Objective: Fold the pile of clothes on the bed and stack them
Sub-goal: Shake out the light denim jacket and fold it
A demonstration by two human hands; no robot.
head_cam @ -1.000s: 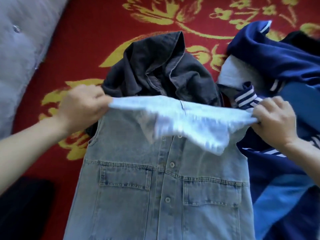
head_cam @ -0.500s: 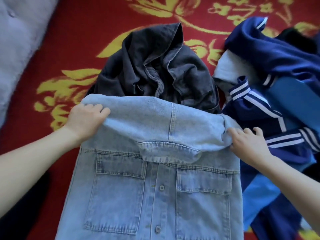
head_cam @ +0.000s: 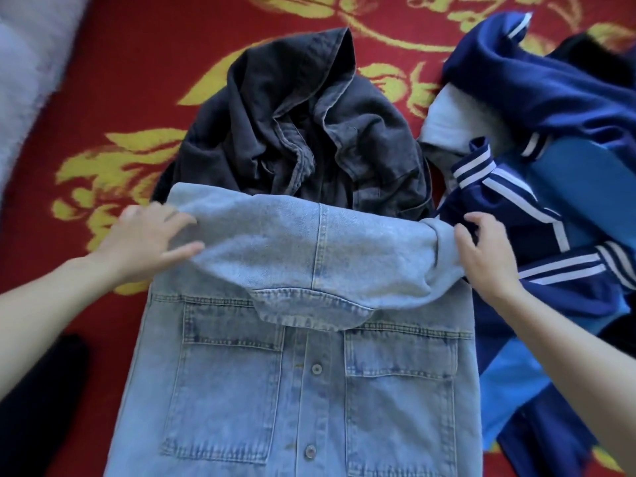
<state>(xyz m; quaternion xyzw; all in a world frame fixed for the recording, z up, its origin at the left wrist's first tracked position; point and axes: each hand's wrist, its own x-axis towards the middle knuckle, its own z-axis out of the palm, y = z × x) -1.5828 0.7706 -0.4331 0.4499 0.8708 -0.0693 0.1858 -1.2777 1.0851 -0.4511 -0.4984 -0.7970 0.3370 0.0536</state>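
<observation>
A light blue denim jacket (head_cam: pixel 303 380) lies front up on the bed, buttons and two chest pockets showing. Its top part is folded down toward me, so the collar (head_cam: pixel 309 308) lies over the chest. My left hand (head_cam: pixel 144 242) rests on the left end of that fold with fingers stretched out. At the fold's right end, my right hand (head_cam: pixel 485 253) touches the cloth with loosely spread fingers. Just beyond the fold lies a crumpled dark grey denim jacket (head_cam: pixel 303 132). A heap of navy and blue striped sportswear (head_cam: pixel 557 166) is at the right.
The bed cover (head_cam: pixel 120 80) is red with yellow flower patterns. A pale grey padded surface (head_cam: pixel 31 53) runs along the upper left. Something black (head_cam: pixel 31 401) lies at the lower left edge.
Both hands brought the jacket's top edge down toward me and laid it over the chest. Their pinch on the cloth has loosened into flat, relaxed fingers at the ends of the fold.
</observation>
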